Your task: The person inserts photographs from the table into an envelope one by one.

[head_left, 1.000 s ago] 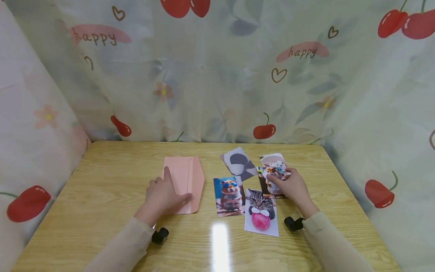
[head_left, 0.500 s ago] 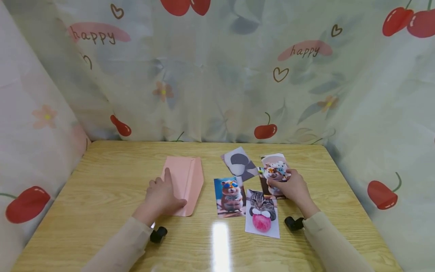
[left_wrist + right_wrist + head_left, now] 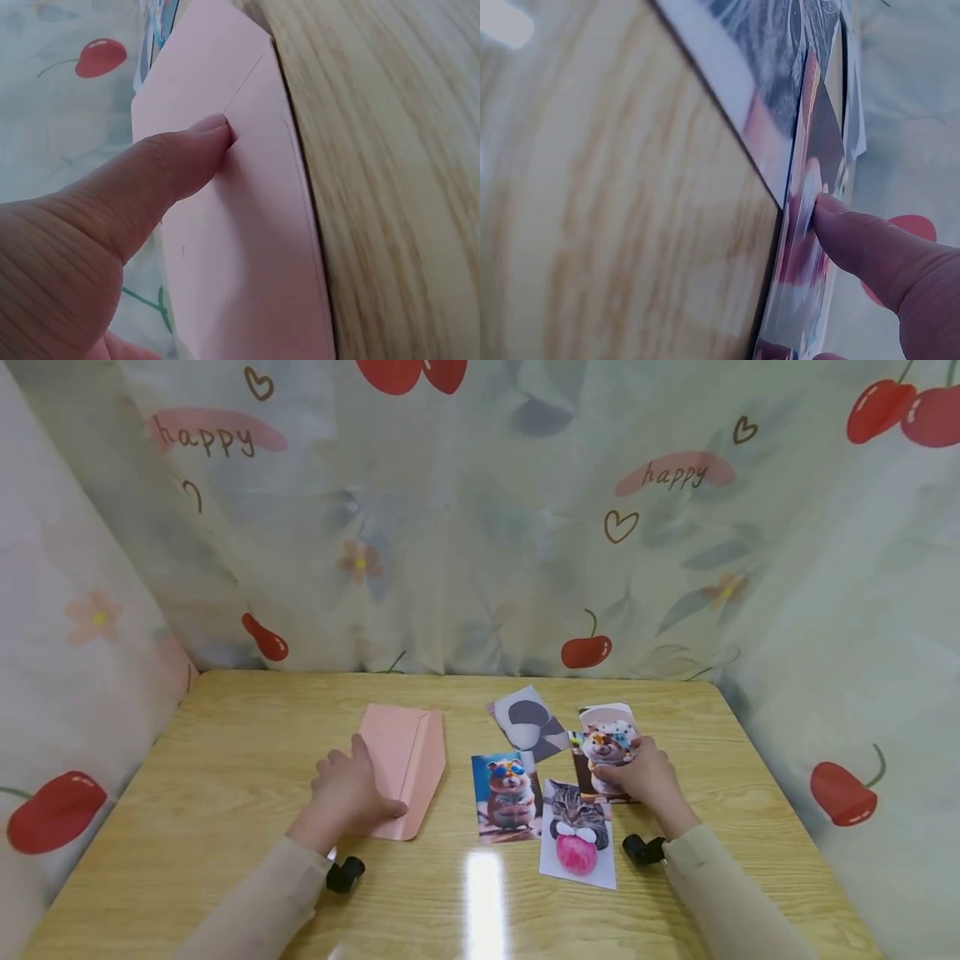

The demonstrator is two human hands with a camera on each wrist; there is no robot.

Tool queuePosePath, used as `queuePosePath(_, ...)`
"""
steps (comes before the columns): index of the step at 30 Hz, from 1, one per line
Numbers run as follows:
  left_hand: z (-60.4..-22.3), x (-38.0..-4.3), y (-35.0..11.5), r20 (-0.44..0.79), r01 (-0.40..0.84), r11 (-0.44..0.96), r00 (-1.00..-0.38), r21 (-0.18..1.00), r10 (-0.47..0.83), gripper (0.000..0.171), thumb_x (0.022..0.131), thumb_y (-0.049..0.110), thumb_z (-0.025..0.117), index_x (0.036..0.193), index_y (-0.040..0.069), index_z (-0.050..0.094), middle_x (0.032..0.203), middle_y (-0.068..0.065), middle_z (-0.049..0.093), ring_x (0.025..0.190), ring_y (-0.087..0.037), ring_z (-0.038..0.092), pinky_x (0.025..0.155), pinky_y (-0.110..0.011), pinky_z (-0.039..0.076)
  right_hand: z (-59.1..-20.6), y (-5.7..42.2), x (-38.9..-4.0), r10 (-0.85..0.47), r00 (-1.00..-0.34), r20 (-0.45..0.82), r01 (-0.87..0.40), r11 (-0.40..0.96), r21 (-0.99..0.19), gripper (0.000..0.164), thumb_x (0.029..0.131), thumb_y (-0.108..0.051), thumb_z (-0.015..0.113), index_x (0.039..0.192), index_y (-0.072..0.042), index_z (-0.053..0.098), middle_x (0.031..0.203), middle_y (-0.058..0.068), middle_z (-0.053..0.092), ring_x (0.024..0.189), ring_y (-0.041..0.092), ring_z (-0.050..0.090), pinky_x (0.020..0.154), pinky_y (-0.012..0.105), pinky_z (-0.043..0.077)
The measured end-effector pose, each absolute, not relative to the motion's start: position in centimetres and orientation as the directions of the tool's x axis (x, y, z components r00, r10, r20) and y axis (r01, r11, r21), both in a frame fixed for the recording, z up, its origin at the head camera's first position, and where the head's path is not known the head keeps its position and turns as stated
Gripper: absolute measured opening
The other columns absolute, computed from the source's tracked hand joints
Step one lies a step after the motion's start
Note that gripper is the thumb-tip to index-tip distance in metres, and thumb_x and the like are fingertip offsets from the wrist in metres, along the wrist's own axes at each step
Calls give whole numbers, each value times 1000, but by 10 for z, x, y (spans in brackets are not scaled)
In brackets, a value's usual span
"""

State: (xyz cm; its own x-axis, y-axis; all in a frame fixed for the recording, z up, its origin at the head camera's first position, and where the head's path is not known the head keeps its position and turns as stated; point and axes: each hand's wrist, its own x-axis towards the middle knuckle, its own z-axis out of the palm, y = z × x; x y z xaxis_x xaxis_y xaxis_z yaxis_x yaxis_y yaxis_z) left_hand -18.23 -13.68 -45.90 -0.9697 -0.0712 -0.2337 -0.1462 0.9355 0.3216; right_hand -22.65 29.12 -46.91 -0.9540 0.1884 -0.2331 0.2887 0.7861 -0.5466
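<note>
one table [image 3: 225, 760] bears one envelope [image 3: 393, 745] and at least five cards [image 3: 507, 802]

A pale pink paper envelope [image 3: 390, 747] lies flat on the wood-grain counter [image 3: 247, 743], left of the middle and nearer the far edge, its pointed flap unfolded toward the right edge, with the left hand [image 3: 347, 789] on its left part, thumb pressing near the crease. Toward the far right corner lie two overlapping glossy picture cards, a dark rectangular card with an animal in orange glasses [image 3: 597, 750] and, on its far side, a paler pinkish card [image 3: 600, 714], the right hand's [image 3: 648, 777] thumb touching the pair.
</note>
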Motion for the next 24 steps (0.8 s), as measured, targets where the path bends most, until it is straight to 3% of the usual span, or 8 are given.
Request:
queuePosePath(13, -464, -189, -143, -243, -204, 937, -960, 282, -136, 126, 52, 69, 83, 129, -16, 32, 102, -31, 43, 96, -43, 43, 83, -53, 38, -471, 290, -227, 202, -952, -231, 299, 778, -552, 96, 76, -43, 81, 138, 11, 31, 126, 34, 39, 109, 41, 45, 96, 55, 39)
queuePosePath(24, -465, -189, -145, -222, -181, 930, -969, 319, -112, 101, 58, 58, 84, 113, -15, 41, 101, -27, 36, 97, -41, 38, 83, -51, 37, -470, 294, -227, 189, -960, -207, 274, 787, -553, 91, 78, -41, 80, 136, 12, 34, 123, 34, 33, 102, 40, 45, 92, 54, 41)
